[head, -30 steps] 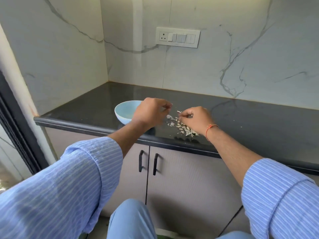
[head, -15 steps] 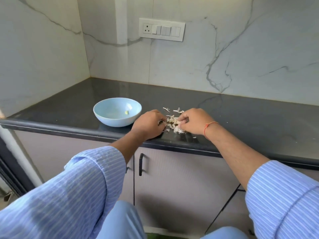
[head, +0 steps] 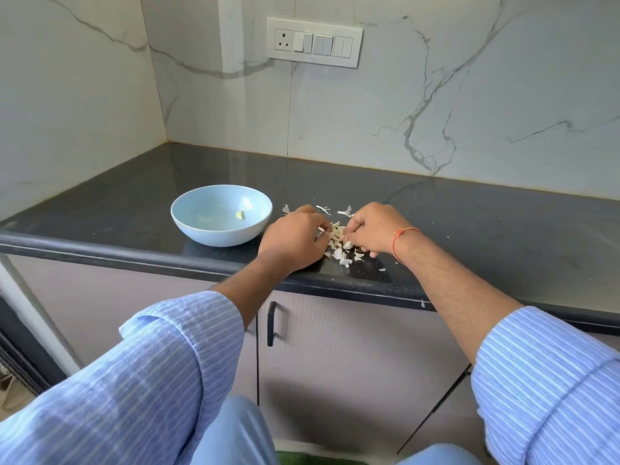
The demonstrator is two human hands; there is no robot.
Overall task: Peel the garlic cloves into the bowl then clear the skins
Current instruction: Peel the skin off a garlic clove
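A light blue bowl (head: 188, 209) stands on the black countertop (head: 469, 229) with one peeled garlic clove (head: 240, 215) inside. Just right of it lies a small pile of white garlic skins (head: 336, 241) near the front edge. My left hand (head: 292, 241) presses in on the pile from the left, its fingers curled round the skins. From the right, my right hand (head: 372, 229), with an orange thread at the wrist, has its curled fingers dug into the same pile. What lies under the palms is hidden.
A few loose skin flakes (head: 345, 212) lie just behind the hands, and tiny bits (head: 382, 270) sit near the counter's front edge. Marble walls close off the back and left. A switch panel (head: 314, 41) is on the back wall. Cabinet doors with a black handle (head: 271, 323) are below.
My left hand came away from above the bowl and dropped onto the counter. Both hands have closed in on the skins, drawing them into a tighter pile. The view shifted right and down.
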